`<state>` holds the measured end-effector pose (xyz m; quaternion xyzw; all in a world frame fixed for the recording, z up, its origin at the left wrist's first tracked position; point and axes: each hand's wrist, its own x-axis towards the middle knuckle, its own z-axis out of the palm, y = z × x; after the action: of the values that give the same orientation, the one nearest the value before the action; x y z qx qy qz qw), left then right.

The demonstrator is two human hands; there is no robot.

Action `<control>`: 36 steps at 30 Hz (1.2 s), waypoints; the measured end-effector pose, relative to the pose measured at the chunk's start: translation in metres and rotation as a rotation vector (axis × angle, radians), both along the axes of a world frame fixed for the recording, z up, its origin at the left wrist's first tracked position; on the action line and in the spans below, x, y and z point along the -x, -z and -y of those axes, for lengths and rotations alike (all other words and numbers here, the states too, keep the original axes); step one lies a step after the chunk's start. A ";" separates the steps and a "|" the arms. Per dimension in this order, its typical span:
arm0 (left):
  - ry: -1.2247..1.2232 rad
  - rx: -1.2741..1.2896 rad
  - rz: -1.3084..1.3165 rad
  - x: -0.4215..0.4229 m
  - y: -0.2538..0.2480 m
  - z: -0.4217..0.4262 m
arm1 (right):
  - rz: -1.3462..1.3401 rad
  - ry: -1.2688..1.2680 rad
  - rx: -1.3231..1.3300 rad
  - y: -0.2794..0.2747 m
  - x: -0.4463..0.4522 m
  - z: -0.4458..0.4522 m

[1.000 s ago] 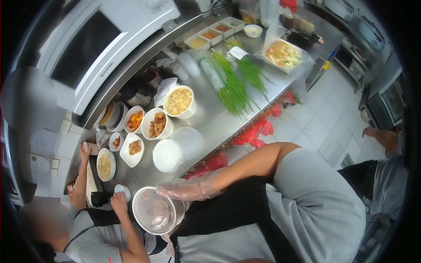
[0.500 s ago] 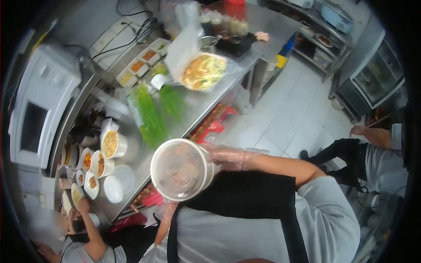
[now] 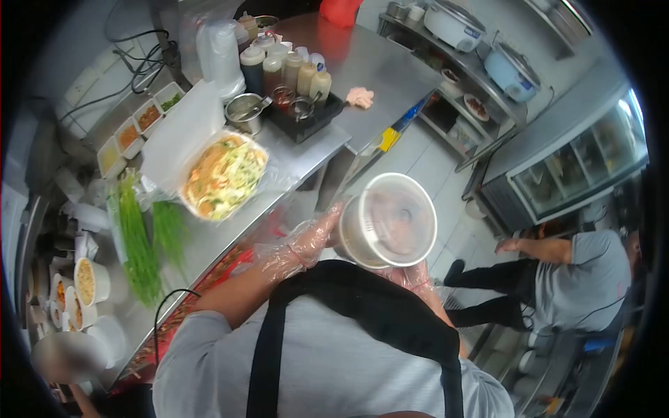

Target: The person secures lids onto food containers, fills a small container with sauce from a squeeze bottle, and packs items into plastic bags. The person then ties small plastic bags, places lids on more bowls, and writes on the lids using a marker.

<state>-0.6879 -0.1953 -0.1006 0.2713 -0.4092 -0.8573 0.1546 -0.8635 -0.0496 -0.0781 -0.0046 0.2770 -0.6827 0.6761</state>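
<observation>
A white round tub (image 3: 398, 221) with a see-through lid is held up in front of my chest, over the floor side of the counter. Something pinkish-brown shows blurrily through the lid. My left hand (image 3: 317, 237), in a clear plastic glove, grips the tub's left side. Also gloved, my right hand (image 3: 412, 277) holds it from below at the lower right, its fingers partly hidden by the tub. On the counter to the left lies an open foam box (image 3: 226, 174) filled with noodles and shredded vegetables. Bunches of green scallions (image 3: 136, 237) lie nearer to me.
Sauce bottles (image 3: 293, 73) stand in a black tray (image 3: 306, 122) beside a metal pot (image 3: 247, 115). Several food tubs (image 3: 90, 282) crowd the counter's left end. A co-worker (image 3: 578, 272) stands at right near a glass-door fridge (image 3: 578, 153). Rice cookers (image 3: 512, 70) sit on back shelving.
My body and view have turned right. The tub, still in both hands, has moved from beside the scallions to the right, away from the counter. My left arm has come into view.
</observation>
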 end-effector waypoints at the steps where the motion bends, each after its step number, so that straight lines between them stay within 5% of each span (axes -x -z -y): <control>1: 0.018 0.055 0.006 0.016 -0.010 0.010 | -0.069 0.021 -0.007 -0.010 0.019 0.012; 3: 0.058 0.166 0.036 0.035 -0.035 0.032 | -0.191 0.064 -0.019 -0.028 0.050 0.034; 4: 0.063 0.672 -0.311 0.048 -0.009 0.054 | -0.145 0.081 -0.023 -0.025 0.075 0.047; 5: 0.080 0.610 -0.180 0.056 0.017 0.064 | -0.193 0.101 -0.016 -0.018 0.100 0.060; 7: 0.116 0.485 0.089 0.067 -0.013 0.079 | -0.279 0.134 0.005 -0.009 0.147 0.093; 14: -0.058 0.549 0.397 0.074 -0.006 0.093 | -0.253 0.104 0.011 0.025 0.292 0.238; 21: -0.792 0.115 0.384 0.074 -0.001 0.012 | -0.286 -0.076 -0.141 0.058 0.385 0.358; 25: -0.856 0.027 0.561 0.070 0.025 -0.032 | -0.182 -0.240 -0.319 0.077 0.435 0.416; 28: -0.972 -0.068 0.571 0.072 0.040 -0.058 | -0.229 -0.341 -0.255 0.070 0.436 0.439; 29: -1.000 -0.093 0.576 0.070 0.049 -0.070 | -0.017 -0.281 -0.312 0.069 0.436 0.446; 31: -1.065 -0.199 0.657 0.067 0.061 -0.086 | -0.406 -0.229 -0.137 0.096 0.443 0.459; 36: -1.162 -0.361 0.656 0.053 0.095 -0.117 | -0.510 -0.421 0.031 0.137 0.410 0.439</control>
<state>-0.7405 -0.0783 -0.1958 0.7134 -0.0737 -0.5637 0.4096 -1.2735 -0.4881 -0.2147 -0.2426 0.4199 -0.5090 0.7112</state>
